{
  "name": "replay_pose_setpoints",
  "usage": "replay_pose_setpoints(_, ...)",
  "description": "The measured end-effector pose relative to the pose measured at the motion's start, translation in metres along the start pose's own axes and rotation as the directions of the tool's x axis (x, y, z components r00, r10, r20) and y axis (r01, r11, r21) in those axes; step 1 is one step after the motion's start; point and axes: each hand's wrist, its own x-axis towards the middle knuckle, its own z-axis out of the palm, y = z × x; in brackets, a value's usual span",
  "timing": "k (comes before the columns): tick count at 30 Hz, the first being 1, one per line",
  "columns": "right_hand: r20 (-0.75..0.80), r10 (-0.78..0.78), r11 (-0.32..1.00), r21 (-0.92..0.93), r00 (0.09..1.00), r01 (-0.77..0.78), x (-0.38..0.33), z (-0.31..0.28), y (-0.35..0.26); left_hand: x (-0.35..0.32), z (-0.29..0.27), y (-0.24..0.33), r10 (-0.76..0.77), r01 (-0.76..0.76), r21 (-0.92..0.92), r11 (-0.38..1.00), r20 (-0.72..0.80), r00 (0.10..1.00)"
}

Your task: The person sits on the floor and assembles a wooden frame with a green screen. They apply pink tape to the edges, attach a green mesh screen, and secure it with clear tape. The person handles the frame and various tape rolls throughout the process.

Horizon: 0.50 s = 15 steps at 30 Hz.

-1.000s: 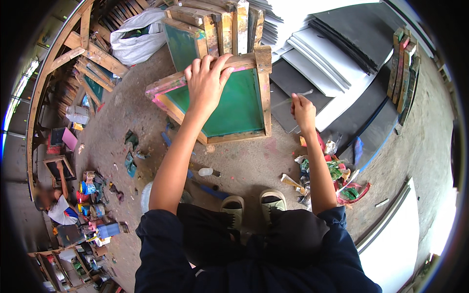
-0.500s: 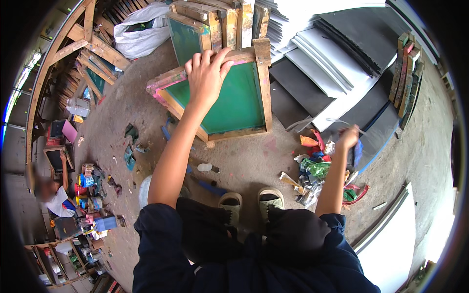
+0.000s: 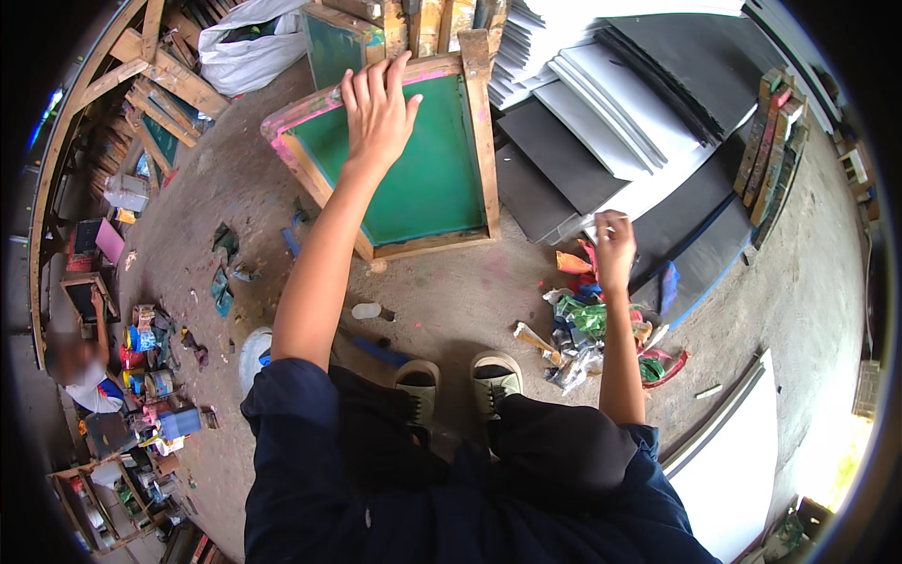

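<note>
A wooden screen-printing frame [image 3: 427,249] with green mesh [image 3: 427,179] stands tilted on the floor in front of me. Pink stains mark its top bar. My left hand [image 3: 379,113] grips that top bar, its fingers laid over the edge and the thumb on the near side. To the right, my right hand [image 3: 614,246] is raised above a heap of scraps, fingers closed on a strip of clear plastic [image 3: 575,227]. What kind of strip it is, I cannot make out. The scrap heap [image 3: 587,320] holds crumpled green, red, orange and clear pieces.
More wooden frames [image 3: 395,28] lean behind. Black and white sheets [image 3: 601,122] lie stacked at the far right, near narrow wooden pieces [image 3: 772,150]. A white sack [image 3: 252,56] sits far left. Another person [image 3: 89,371] works at the left among containers. A white board [image 3: 728,470] lies near right.
The frame now stands more upright, with my left hand still on its top bar. My right hand has moved left and slightly farther away, and the loose clear strip no longer sweeps wide.
</note>
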Motion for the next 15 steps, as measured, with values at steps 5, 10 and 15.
replay_pose_setpoints(5,0.493,-0.107,0.993,0.016,0.863,0.114,-0.038,0.040,-0.017,0.003,0.029,-0.014,0.003,-0.003,-0.093,0.996,0.001,1.000)
replay_pose_setpoints(10,0.623,0.077,0.982,-0.182,0.778,0.048,-0.058,0.081,0.022,-0.004,0.046,-0.020,0.001,0.011,-0.179,0.984,0.068,0.998)
replay_pose_setpoints(15,0.559,0.200,0.918,-0.394,0.805,0.045,-0.075,0.110,0.038,-0.047,0.054,0.000,-0.141,0.144,-0.228,0.963,0.028,0.990)
